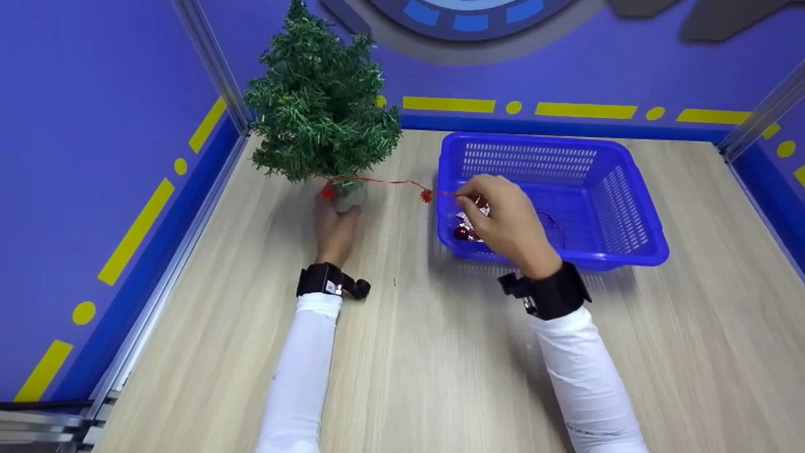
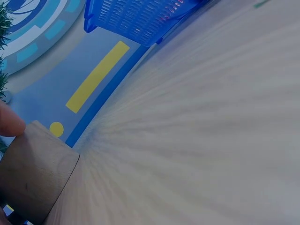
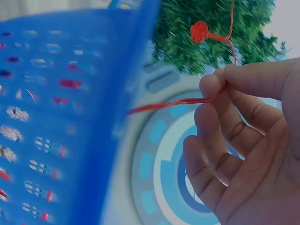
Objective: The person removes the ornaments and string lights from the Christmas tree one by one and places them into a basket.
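Note:
A small green artificial Christmas tree [image 1: 321, 107] stands at the back left. My left hand [image 1: 335, 233] grips its base, a wooden block [image 2: 40, 168] in the left wrist view; the thumb [image 2: 10, 123] lies on its edge. Between thumb and forefinger my right hand [image 1: 512, 220] pinches a thin red string [image 1: 402, 183]. The string stretches from the lower tree to this hand, with a red spiky ornament [image 1: 426, 196] hanging on it. Another part of the string [image 3: 168, 103] runs toward the basket in the right wrist view. Most left fingers are hidden behind the base.
A blue plastic basket [image 1: 654, 250] stands right of the tree, below and behind my right hand. Shiny pink and dark red ornaments [image 1: 462, 233] lie in its left part. Blue panels [image 1: 126, 126] with yellow marks border the wooden table [image 1: 415, 365] at the back and sides.

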A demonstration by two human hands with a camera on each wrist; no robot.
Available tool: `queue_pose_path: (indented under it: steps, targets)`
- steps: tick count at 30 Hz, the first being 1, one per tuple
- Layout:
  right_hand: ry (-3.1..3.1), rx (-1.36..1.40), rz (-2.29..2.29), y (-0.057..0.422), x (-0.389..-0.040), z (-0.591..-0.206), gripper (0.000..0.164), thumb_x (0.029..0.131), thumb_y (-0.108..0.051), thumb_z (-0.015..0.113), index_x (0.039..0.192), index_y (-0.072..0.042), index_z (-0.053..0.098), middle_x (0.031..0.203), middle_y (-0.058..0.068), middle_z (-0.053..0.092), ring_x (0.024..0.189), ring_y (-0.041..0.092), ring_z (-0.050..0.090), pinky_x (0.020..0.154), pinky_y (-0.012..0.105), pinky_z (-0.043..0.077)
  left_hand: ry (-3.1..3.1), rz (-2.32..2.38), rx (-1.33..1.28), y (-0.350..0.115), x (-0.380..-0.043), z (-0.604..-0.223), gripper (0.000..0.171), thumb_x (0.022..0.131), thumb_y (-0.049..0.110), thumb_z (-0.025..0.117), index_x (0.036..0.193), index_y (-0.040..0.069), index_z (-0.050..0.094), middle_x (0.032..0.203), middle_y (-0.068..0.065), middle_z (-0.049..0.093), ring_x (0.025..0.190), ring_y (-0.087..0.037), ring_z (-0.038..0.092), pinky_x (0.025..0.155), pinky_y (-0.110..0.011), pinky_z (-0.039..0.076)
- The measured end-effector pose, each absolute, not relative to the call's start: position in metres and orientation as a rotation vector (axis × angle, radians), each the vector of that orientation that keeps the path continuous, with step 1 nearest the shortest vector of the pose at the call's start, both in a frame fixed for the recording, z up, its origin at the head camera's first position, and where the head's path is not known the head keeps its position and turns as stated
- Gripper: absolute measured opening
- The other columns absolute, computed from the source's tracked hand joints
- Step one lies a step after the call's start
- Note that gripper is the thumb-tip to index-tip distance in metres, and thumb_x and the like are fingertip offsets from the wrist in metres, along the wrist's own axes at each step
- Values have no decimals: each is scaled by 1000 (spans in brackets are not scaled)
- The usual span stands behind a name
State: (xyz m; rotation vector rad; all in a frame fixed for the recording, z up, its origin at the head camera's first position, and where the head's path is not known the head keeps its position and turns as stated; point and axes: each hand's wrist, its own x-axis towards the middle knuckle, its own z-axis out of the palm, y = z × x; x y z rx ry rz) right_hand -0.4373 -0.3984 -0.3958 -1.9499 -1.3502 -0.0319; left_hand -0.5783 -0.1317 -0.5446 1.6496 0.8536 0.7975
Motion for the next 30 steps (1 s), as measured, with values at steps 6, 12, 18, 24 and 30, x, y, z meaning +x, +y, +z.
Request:
queue_pose_path:
  steps: [6, 12, 18, 24, 30]
  targets:
    - [-1365, -1849, -74, -404, -436, -387, 8, 97, -13, 69, 99, -8, 74, 90, 3, 71, 83, 18, 60, 77, 35, 49, 842, 797, 1645, -132, -580, -544, 77, 88, 14, 67, 156, 11, 32, 158, -5, 39, 148, -16, 34, 123, -36, 26]
    - [-1399, -1821, -73, -409, -440, -380, 7, 97, -14, 69, 99, -9, 75, 90, 1, 71, 83, 14, 58, 76, 31, 49, 828, 789, 1659, -133, -580, -543, 74, 88, 15, 66, 154, 11, 33, 157, -5, 40, 147, -15, 34, 123, -36, 27]
    - [-1418, -1839, -76, -413, -451, -377, 8, 97, -16, 69, 100, -12, 76, 92, -1, 72, 84, 13, 59, 76, 33, 50, 849, 771, 1674, -133, -583, -544, 74, 86, 16, 68, 152, 9, 35, 154, -8, 43, 145, -19, 38, 122, -37, 28]
    - [-1397, -1846, -112, -418, -465, -371, 9, 97, -17, 69, 101, -14, 77, 93, -3, 72, 86, 11, 60, 77, 28, 50, 834, 748, 1680, -129, -586, -544, 78, 86, 16, 71, 154, 8, 34, 155, -10, 42, 145, -22, 38, 122, -39, 29]
    - [-1376, -1816, -152, -426, -479, -358, 9, 97, -14, 69, 101, -14, 77, 93, -4, 72, 86, 8, 61, 78, 23, 54, 774, 752, 1723, -124, -587, -542, 81, 86, 14, 73, 157, 11, 34, 155, -11, 40, 144, -23, 39, 121, -40, 30]
